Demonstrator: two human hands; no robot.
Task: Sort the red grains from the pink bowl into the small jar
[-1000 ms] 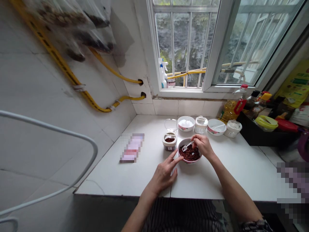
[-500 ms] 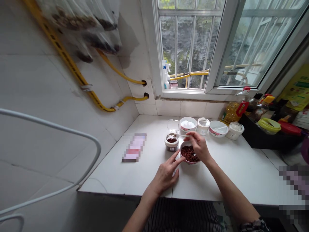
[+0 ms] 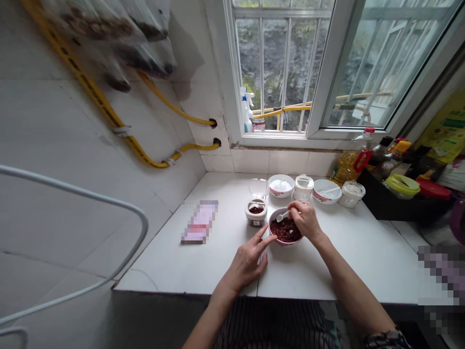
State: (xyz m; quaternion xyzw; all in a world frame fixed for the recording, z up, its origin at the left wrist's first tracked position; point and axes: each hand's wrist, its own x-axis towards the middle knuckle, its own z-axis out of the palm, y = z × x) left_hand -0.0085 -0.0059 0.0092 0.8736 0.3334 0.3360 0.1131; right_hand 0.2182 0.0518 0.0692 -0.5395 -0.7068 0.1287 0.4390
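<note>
Back from above jar [image 3: 256, 220] to over bowl [image 3: 286, 244] of dark red granules [image 3: 285, 231] on counter [image 3: 298, 276], pinching white spoon [image 3: 279, 218] in fingers of right hand [image 3: 304, 219], apparently between scoops; touching bowl with spread fingers of left hand [image 3: 249, 261].

L hand [image 3: 248, 261] splayed; R hand [image 3: 304, 220] w/ pinch grip

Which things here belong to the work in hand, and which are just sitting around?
In use:
right hand, holding the spoon
left hand, at the bowl of dark red bits
probably the open jar, with similar contents

Just around:
oil bottle
spray bottle
yellow pipe
hanging bags
</note>
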